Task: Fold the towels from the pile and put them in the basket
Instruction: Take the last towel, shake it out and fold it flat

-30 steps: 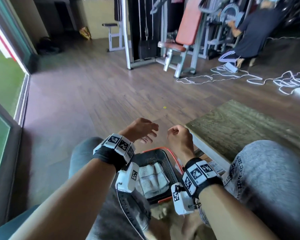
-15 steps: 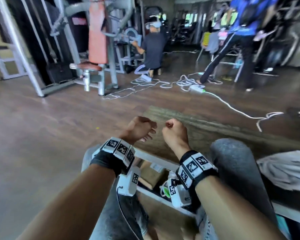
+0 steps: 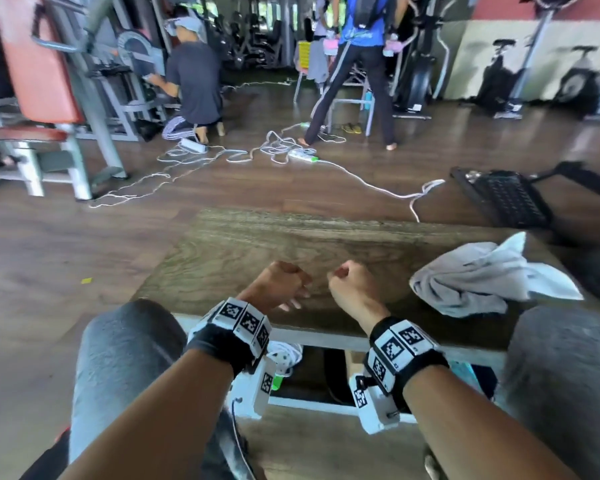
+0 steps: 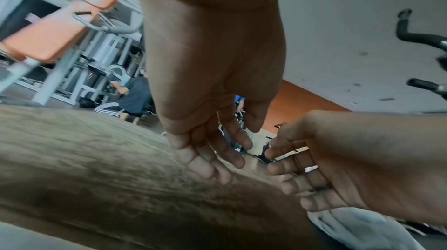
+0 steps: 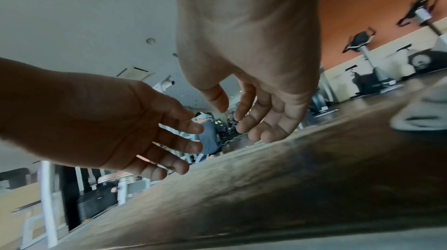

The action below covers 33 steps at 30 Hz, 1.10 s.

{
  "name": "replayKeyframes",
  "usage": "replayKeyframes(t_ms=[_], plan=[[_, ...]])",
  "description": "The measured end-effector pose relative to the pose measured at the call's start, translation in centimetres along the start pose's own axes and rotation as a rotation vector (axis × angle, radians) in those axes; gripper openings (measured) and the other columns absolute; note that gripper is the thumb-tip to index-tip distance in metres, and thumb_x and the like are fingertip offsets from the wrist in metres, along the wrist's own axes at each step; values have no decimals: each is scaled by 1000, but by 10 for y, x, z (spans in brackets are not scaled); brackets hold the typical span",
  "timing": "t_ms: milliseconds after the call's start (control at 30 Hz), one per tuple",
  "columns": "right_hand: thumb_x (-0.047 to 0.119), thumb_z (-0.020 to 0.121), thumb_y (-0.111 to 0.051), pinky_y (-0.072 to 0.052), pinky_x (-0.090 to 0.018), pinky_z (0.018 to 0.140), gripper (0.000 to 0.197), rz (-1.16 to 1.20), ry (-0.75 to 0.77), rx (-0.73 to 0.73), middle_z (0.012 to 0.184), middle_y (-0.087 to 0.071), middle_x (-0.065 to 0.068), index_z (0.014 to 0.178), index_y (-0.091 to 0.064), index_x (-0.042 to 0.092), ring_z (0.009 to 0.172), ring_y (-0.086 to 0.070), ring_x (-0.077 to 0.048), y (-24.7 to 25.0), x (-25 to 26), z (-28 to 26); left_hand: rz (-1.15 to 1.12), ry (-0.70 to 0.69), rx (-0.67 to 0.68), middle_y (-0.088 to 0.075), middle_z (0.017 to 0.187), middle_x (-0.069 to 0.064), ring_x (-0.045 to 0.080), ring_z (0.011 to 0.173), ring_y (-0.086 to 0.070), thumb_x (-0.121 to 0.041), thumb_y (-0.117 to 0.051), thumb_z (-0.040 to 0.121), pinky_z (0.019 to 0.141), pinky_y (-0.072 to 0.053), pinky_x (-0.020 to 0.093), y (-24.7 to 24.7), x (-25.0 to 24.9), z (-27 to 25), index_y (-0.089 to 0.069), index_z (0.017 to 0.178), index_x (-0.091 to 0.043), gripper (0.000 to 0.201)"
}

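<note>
A crumpled pile of white towels (image 3: 489, 278) lies at the right end of the wooden table (image 3: 291, 244). My left hand (image 3: 281, 287) and right hand (image 3: 349, 284) hover side by side over the table's near edge, left of the pile. In the left wrist view the left hand (image 4: 212, 139) hangs with relaxed fingers and holds nothing, the right hand (image 4: 326, 168) is beside it, and a towel (image 4: 358, 231) shows below. In the right wrist view the right hand (image 5: 254, 105) is empty too, with the left hand (image 5: 108, 130) at its side. The basket with the folded towel is out of view.
My knees (image 3: 125, 358) flank the table. A black meshed object (image 3: 506, 199) sits on the floor beyond the table's right end. White cables (image 3: 274, 150) trail across the floor. Two people (image 3: 194, 81) and gym machines (image 3: 42, 81) stand farther off.
The head view has swung right, from the basket on the floor to the table. Both hands came along and now hang over the table. The towel pile has come into view.
</note>
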State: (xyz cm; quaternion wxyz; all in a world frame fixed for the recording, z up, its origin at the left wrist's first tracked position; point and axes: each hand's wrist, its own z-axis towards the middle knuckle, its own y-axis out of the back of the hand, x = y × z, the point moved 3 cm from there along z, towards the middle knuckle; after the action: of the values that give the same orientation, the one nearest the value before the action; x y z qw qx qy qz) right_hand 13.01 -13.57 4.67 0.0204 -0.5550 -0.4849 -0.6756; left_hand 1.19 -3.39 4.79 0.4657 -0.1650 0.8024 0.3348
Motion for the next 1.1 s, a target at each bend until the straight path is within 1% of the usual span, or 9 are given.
replayKeyframes(t_ms=[100, 267, 400, 533, 633, 767, 900, 1033, 1100], plan=[[33, 95, -55, -47, -34, 81, 21, -24, -89, -4, 101, -63, -5, 99, -61, 13, 97, -60, -26, 31, -47, 13, 171, -111, 30, -60, 68, -3, 10, 51, -58, -17, -54, 96, 48, -49, 22, -44, -13, 23, -68, 104, -7, 19], [31, 88, -56, -36, -42, 101, 38, -293, -167, -220, 132, -53, -11, 121, -58, 12, 128, -44, -34, 81, -120, 20, 411, -270, 155, -55, 73, -7, 18, 78, -58, -25, -53, 97, 50, -42, 14, -110, -36, 35, -55, 71, -25, 26], [25, 90, -56, -34, -52, 108, 58, -340, -279, -176, 152, -33, -5, 144, -37, 20, 138, -28, -38, 99, -158, 11, 444, -314, 218, -64, 90, 3, 28, 101, -63, -21, -52, 97, 73, -42, 27, -144, -42, 44, -61, 82, -19, 18], [14, 84, -53, -49, -37, 87, 25, -493, -63, -139, 114, -61, -3, 108, -54, 20, 113, -55, -31, 89, -165, 9, 447, -330, 234, -65, 116, 6, 23, 106, -61, -24, -63, 92, 89, -46, 31, -160, -38, 54, -60, 115, -12, 26], [11, 93, -52, -35, -13, 55, 12, -329, 77, 24, 78, -57, 10, 91, -55, 23, 76, -58, -15, 75, -147, 9, 502, -420, 279, -60, 119, 7, 24, 108, -58, -28, -77, 77, 87, -49, 33, -160, -32, 60, -51, 126, -22, 56], [16, 100, -55, -50, -23, 74, 18, 69, 160, 78, 99, -68, 3, 116, -63, 15, 88, -64, -17, 70, -116, 16, 508, -501, 204, -68, 104, 8, 21, 89, -61, -19, -76, 80, 75, -47, 27, -142, -31, 61, -61, 119, -12, 42], [26, 99, -61, -47, -11, 76, 37, 165, 159, 37, 114, -63, 5, 133, -54, 17, 100, -60, -6, 80, -89, 22, 499, -516, 6, -69, 82, 6, 22, 74, -64, -13, -62, 87, 62, -48, 31, -105, -47, 65, -66, 92, -5, 11], [16, 92, -67, -51, -18, 81, 45, -63, 290, 171, 109, -65, 10, 135, -53, 22, 97, -62, -1, 80, -75, 24, 297, -433, -12, -69, 74, 7, 26, 69, -66, -27, -49, 78, 61, -52, 38, -69, -58, 66, -64, 78, -9, 24], [7, 93, -64, -45, -8, 69, 25, -87, 329, 157, 89, -60, 24, 113, -59, 21, 81, -60, 13, 71, -76, 25, 213, -391, 4, -65, 72, 6, 26, 66, -60, -22, -47, 87, 58, -47, 38, -62, -59, 64, -64, 80, -6, 23]])
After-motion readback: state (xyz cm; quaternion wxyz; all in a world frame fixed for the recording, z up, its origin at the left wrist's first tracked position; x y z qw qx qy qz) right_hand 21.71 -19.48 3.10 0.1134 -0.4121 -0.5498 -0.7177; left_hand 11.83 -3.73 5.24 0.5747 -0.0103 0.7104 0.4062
